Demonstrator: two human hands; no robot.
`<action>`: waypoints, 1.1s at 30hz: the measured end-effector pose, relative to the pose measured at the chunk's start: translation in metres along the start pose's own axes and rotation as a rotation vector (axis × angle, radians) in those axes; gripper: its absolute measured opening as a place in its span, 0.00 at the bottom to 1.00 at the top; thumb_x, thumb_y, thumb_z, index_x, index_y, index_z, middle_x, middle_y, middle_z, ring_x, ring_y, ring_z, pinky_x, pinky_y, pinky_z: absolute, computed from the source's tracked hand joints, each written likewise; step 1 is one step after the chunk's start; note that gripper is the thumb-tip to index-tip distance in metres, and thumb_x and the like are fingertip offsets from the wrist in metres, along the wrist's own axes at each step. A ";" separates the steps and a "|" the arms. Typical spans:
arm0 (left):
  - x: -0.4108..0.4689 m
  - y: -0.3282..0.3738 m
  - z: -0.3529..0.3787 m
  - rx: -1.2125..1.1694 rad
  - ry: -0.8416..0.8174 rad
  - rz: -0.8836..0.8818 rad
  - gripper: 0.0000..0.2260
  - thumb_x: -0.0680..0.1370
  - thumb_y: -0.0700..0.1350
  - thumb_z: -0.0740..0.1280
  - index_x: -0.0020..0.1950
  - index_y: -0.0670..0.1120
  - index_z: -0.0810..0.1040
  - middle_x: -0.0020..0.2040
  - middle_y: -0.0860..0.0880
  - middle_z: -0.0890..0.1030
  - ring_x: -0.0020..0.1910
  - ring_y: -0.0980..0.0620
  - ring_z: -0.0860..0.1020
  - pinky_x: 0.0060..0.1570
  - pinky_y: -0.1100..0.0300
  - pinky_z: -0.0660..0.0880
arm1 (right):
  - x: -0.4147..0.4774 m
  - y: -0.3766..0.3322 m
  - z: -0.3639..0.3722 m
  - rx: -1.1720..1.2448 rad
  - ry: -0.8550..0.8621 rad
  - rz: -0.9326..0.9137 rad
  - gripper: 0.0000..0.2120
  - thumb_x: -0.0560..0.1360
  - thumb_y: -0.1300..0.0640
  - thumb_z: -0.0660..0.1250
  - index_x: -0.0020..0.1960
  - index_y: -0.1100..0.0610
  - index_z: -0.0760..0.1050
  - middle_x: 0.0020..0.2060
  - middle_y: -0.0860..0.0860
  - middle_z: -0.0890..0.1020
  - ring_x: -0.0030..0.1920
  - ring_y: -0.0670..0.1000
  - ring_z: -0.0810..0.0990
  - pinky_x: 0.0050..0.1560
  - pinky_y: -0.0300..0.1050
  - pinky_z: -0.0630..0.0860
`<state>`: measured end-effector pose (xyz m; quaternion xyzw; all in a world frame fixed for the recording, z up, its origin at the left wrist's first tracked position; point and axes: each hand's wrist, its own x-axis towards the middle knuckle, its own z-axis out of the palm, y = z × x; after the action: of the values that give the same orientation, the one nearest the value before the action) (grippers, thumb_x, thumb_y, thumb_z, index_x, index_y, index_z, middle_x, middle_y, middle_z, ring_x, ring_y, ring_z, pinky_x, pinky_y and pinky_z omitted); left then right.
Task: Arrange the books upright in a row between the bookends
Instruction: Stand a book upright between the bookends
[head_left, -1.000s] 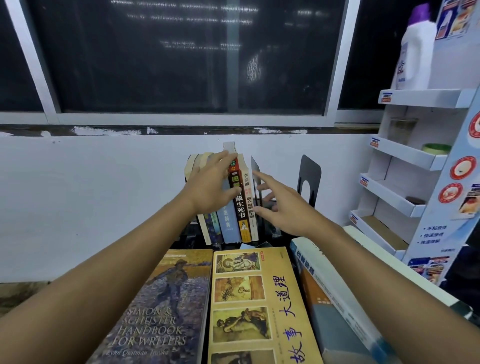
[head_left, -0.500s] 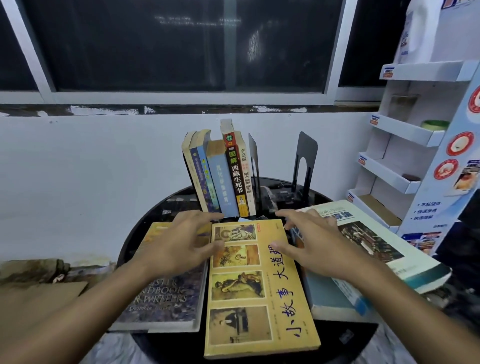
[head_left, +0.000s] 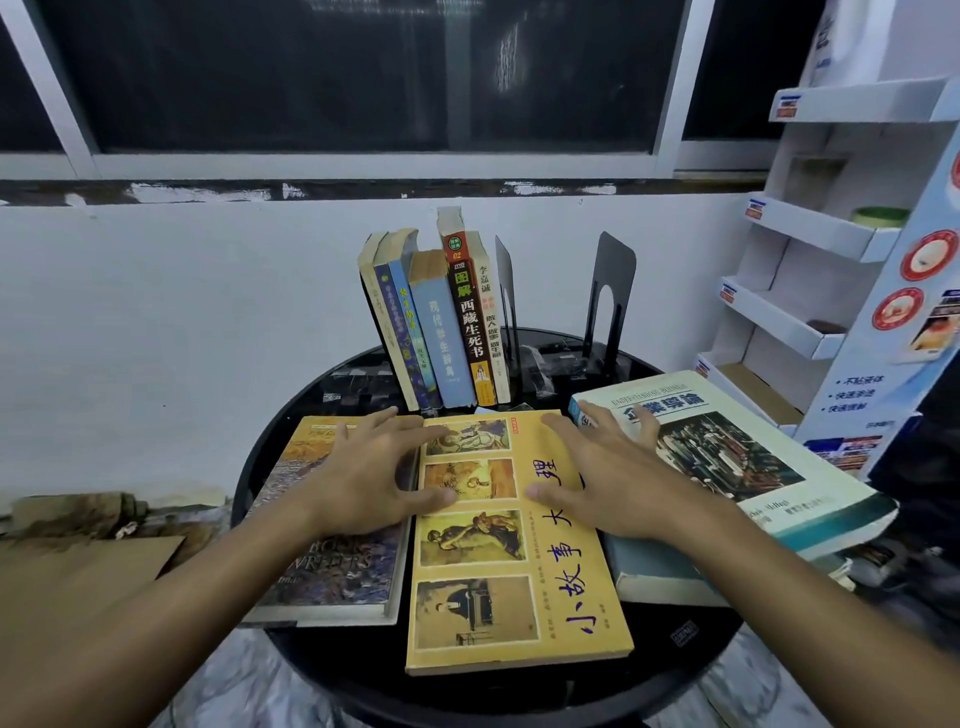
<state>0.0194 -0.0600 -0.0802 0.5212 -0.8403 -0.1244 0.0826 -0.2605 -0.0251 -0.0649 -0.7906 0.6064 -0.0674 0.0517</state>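
On the round black table (head_left: 670, 670), the yellow picture-cover book (head_left: 511, 571) lies flat between the two hands. The left hand (head_left: 371, 480) rests spread on the writers' handbook (head_left: 332, 566), its thumb touching the yellow book's left edge. The right hand (head_left: 610, 480), fingers straight and loose, lies over the book's right edge beside the business textbook (head_left: 727, 452). Behind them, a row of upright books (head_left: 441, 332) stands just beside one black bookend (head_left: 506, 301); the second bookend (head_left: 610, 291) stands apart.

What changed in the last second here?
Both hands pulled back from the upright row to the flat yellow book: the left hand now rests across its left edge, the right hand across its right edge, fingers spread, nothing gripped. The row, both bookends and the other flat books stayed put.
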 end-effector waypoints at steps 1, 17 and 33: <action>0.000 -0.001 0.001 -0.006 -0.004 -0.008 0.51 0.59 0.85 0.49 0.79 0.62 0.60 0.80 0.54 0.60 0.81 0.51 0.47 0.74 0.30 0.43 | 0.000 0.000 -0.001 0.019 -0.009 0.004 0.36 0.77 0.31 0.60 0.76 0.46 0.53 0.69 0.51 0.73 0.80 0.49 0.44 0.72 0.68 0.33; -0.003 0.003 0.005 -0.077 0.006 -0.010 0.41 0.67 0.75 0.60 0.78 0.61 0.63 0.80 0.59 0.58 0.81 0.55 0.47 0.73 0.29 0.37 | 0.010 -0.003 -0.020 0.434 0.028 0.207 0.35 0.69 0.45 0.79 0.71 0.49 0.67 0.55 0.43 0.78 0.65 0.50 0.72 0.71 0.60 0.64; -0.009 0.008 -0.014 -0.360 0.259 0.109 0.35 0.70 0.66 0.73 0.75 0.67 0.65 0.72 0.61 0.71 0.70 0.60 0.69 0.68 0.54 0.73 | 0.000 -0.006 -0.018 1.262 0.314 0.037 0.15 0.75 0.69 0.72 0.57 0.55 0.77 0.56 0.64 0.79 0.49 0.67 0.83 0.41 0.60 0.84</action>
<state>0.0203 -0.0505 -0.0650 0.4636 -0.8138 -0.1997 0.2880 -0.2575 -0.0231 -0.0466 -0.5784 0.4640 -0.5245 0.4183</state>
